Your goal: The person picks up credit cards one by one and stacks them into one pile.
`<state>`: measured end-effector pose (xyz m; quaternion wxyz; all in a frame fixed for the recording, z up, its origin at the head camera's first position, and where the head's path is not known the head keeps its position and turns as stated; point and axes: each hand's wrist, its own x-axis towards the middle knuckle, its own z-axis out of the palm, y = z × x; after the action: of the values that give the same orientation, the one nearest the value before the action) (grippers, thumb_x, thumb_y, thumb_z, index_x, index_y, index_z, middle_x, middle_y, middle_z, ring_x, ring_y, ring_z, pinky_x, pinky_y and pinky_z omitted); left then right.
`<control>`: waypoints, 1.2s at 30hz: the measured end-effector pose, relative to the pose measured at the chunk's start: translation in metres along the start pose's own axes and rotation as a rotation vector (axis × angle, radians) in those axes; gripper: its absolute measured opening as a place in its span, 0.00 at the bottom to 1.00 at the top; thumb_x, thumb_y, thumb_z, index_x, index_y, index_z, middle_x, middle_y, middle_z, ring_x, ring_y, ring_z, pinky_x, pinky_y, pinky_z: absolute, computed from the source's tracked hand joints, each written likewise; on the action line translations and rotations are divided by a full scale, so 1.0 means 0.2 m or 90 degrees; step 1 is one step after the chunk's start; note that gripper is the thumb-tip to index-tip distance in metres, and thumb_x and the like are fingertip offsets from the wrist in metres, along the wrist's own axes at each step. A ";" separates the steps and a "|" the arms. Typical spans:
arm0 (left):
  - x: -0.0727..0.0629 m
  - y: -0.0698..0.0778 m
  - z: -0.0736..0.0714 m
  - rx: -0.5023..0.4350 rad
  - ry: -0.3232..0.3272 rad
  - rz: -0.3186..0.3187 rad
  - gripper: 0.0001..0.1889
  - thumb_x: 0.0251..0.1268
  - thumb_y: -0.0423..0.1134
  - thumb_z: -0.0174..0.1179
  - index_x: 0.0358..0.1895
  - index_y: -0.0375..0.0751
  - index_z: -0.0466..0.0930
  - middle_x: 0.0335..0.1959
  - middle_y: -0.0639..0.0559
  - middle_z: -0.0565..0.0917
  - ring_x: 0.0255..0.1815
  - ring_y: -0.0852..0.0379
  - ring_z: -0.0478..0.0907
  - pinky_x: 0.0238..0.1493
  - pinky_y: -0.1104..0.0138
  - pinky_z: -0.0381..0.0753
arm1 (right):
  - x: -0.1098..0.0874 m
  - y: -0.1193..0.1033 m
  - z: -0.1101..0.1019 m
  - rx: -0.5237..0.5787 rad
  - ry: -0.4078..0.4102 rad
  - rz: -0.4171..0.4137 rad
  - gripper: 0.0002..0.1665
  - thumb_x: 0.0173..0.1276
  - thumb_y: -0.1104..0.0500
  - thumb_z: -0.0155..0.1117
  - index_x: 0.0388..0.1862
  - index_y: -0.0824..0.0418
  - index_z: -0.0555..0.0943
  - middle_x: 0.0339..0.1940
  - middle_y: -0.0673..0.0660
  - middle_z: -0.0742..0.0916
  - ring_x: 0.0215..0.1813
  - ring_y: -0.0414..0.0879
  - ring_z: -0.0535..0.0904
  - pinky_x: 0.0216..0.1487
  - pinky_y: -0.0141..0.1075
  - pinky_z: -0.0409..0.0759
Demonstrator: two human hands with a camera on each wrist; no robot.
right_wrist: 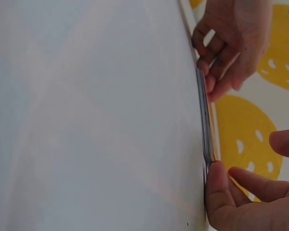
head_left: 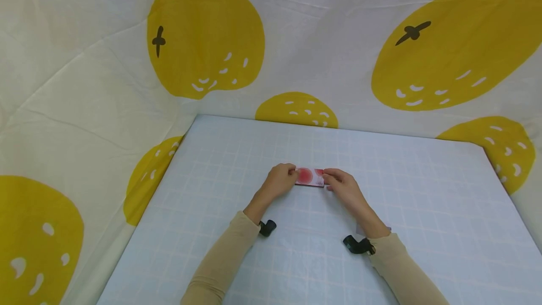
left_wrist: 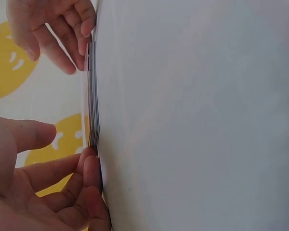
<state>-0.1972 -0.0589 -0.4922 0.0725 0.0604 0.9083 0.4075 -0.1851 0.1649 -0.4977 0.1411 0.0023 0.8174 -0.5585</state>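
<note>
A small stack of thin flat cards (head_left: 311, 178), white on top with pink-red round shapes, lies on the table between the hands. In the left wrist view the stack (left_wrist: 93, 96) shows its layered edge, close to flat on the surface. My left hand (head_left: 279, 180) touches its left end with loosely bent fingers (left_wrist: 90, 171); the thumb stands away from the cards. At the right end rests my right hand (head_left: 345, 189), whose lower fingers (right_wrist: 216, 183) touch the stack, with thumb and index finger raised apart from it.
A pale checked cloth (head_left: 423, 192) covers the table. Partly hidden under the right wrist is a flat greyish-purple piece (head_left: 360, 229). Small black cameras (head_left: 267, 228) are strapped at both wrists. A white curtain (head_left: 317, 36) with yellow fruit shapes hangs behind.
</note>
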 end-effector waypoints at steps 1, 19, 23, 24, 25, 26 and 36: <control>0.00 0.00 0.00 0.002 -0.003 0.002 0.17 0.73 0.42 0.54 0.54 0.33 0.83 0.37 0.48 0.80 0.34 0.55 0.72 0.39 0.64 0.74 | 0.00 0.00 0.00 0.000 0.000 0.000 0.28 0.77 0.48 0.57 0.67 0.64 0.75 0.59 0.63 0.82 0.53 0.55 0.80 0.59 0.46 0.77; -0.01 0.01 0.01 0.019 -0.019 -0.027 0.21 0.72 0.45 0.59 0.59 0.33 0.80 0.47 0.44 0.81 0.46 0.51 0.76 0.51 0.58 0.79 | -0.01 -0.01 0.00 -0.010 0.001 0.019 0.29 0.77 0.47 0.56 0.68 0.63 0.74 0.60 0.63 0.81 0.55 0.55 0.79 0.60 0.47 0.76; -0.01 0.01 0.01 0.009 -0.020 -0.024 0.21 0.71 0.45 0.60 0.59 0.32 0.80 0.47 0.44 0.81 0.47 0.50 0.76 0.52 0.57 0.78 | -0.01 -0.02 0.00 -0.017 0.009 0.020 0.27 0.77 0.48 0.56 0.67 0.63 0.74 0.59 0.63 0.82 0.53 0.54 0.80 0.58 0.46 0.76; -0.01 0.01 0.01 0.008 -0.020 -0.023 0.21 0.71 0.45 0.60 0.59 0.32 0.80 0.47 0.44 0.81 0.48 0.50 0.76 0.52 0.57 0.78 | -0.01 -0.02 -0.01 -0.019 0.012 0.020 0.27 0.77 0.48 0.57 0.67 0.63 0.75 0.58 0.62 0.82 0.52 0.54 0.80 0.57 0.45 0.76; -0.01 0.01 0.01 0.008 -0.021 -0.024 0.22 0.71 0.45 0.60 0.60 0.32 0.79 0.48 0.44 0.81 0.49 0.51 0.76 0.53 0.57 0.78 | -0.02 -0.02 -0.01 -0.023 0.013 0.020 0.27 0.78 0.48 0.56 0.67 0.63 0.75 0.58 0.62 0.83 0.52 0.54 0.80 0.56 0.45 0.76; -0.01 0.00 0.01 0.008 -0.022 -0.024 0.22 0.71 0.46 0.60 0.60 0.32 0.79 0.49 0.44 0.82 0.49 0.51 0.76 0.53 0.57 0.79 | -0.02 -0.02 -0.01 -0.022 0.015 0.021 0.27 0.77 0.48 0.57 0.66 0.63 0.75 0.58 0.62 0.83 0.51 0.54 0.80 0.56 0.44 0.76; -0.05 -0.01 0.01 0.003 0.000 0.008 0.25 0.71 0.45 0.61 0.63 0.32 0.75 0.48 0.44 0.81 0.46 0.51 0.76 0.50 0.58 0.79 | -0.06 -0.02 -0.04 -0.021 0.013 0.008 0.28 0.77 0.48 0.58 0.68 0.63 0.74 0.59 0.62 0.82 0.53 0.54 0.80 0.55 0.43 0.77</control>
<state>-0.1861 -0.0598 -0.4936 0.0699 0.0663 0.9088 0.4059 -0.1757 0.1721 -0.4877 0.1364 0.0112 0.8279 -0.5440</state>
